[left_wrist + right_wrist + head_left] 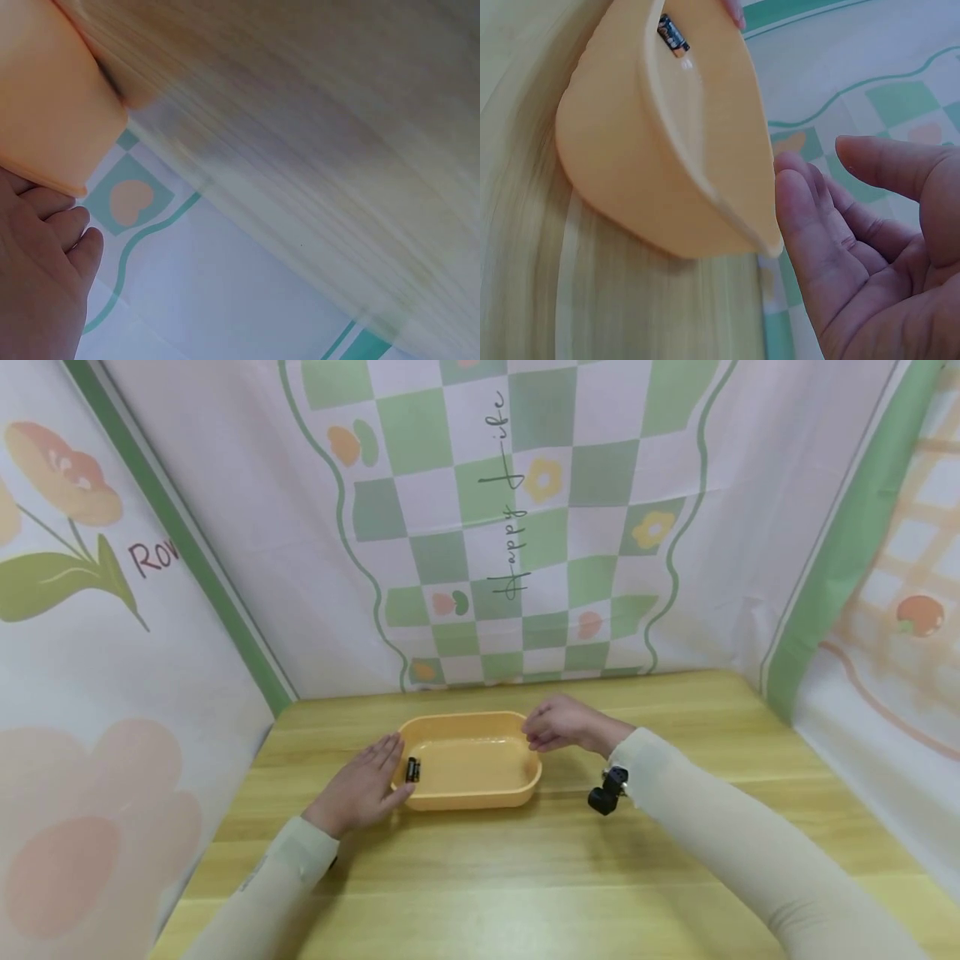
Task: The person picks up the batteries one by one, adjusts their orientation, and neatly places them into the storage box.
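A yellow-orange plastic tray (471, 800) with rounded corners sits on the wooden table. Small black batteries (413, 769) lie inside at its left end; in the right wrist view the battery (673, 35) shows a copper-coloured end. My left hand (363, 789) rests against the tray's left end, fingers extended along the rim and thumb spread toward the front corner. At the opposite end, my right hand (567, 725) is by the back right rim. Its thumb stands apart from the slightly bent fingers (799, 217), which are beside the rim with nothing held between them.
The wooden tabletop (480, 877) extends around the tray. Behind it hangs a patterned cloth (525, 527) with green checks, and printed cloth walls (885, 635) stand on both sides. A small black device (609, 791) is strapped to my right wrist.
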Demonstrator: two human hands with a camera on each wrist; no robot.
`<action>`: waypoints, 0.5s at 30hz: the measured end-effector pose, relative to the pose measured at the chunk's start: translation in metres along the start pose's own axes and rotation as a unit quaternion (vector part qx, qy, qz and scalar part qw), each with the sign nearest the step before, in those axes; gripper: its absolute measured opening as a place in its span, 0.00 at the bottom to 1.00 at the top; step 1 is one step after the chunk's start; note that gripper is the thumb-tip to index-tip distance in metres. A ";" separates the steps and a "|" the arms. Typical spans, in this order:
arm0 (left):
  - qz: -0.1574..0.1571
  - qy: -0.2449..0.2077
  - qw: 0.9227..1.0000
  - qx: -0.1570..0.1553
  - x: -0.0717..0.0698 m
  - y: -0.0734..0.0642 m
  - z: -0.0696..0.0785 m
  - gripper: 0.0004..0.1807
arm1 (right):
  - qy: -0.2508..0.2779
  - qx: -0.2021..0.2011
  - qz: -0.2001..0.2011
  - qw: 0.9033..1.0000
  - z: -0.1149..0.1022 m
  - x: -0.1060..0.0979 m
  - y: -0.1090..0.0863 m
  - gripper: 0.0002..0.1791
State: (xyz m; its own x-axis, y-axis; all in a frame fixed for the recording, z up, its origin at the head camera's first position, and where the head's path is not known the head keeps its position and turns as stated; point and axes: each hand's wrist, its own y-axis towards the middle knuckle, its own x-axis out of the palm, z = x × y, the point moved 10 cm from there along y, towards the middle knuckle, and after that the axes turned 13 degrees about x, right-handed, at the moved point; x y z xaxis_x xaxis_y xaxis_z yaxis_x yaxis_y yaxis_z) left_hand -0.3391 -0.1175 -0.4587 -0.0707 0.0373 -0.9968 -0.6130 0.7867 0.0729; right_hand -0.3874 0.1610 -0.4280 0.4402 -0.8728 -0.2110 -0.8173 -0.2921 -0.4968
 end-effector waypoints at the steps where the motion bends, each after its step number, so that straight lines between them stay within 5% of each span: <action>1: -0.001 0.001 1.000 0.000 0.001 0.000 0.000 0.46 | 0.001 0.003 0.002 1.000 0.002 -0.002 0.000 0.21; 15: 0.007 0.000 1.000 0.005 0.000 0.000 -0.001 0.46 | 0.004 0.006 0.025 1.000 0.028 -0.028 -0.007 0.18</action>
State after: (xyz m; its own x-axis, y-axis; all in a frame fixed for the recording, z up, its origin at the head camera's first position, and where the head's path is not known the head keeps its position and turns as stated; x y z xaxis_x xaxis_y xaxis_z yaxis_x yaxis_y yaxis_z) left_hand -0.3398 -0.1180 -0.4587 -0.0794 0.0493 -0.9956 -0.6034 0.7927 0.0874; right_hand -0.3838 0.1983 -0.4423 0.3963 -0.8893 -0.2283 -0.8336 -0.2443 -0.4953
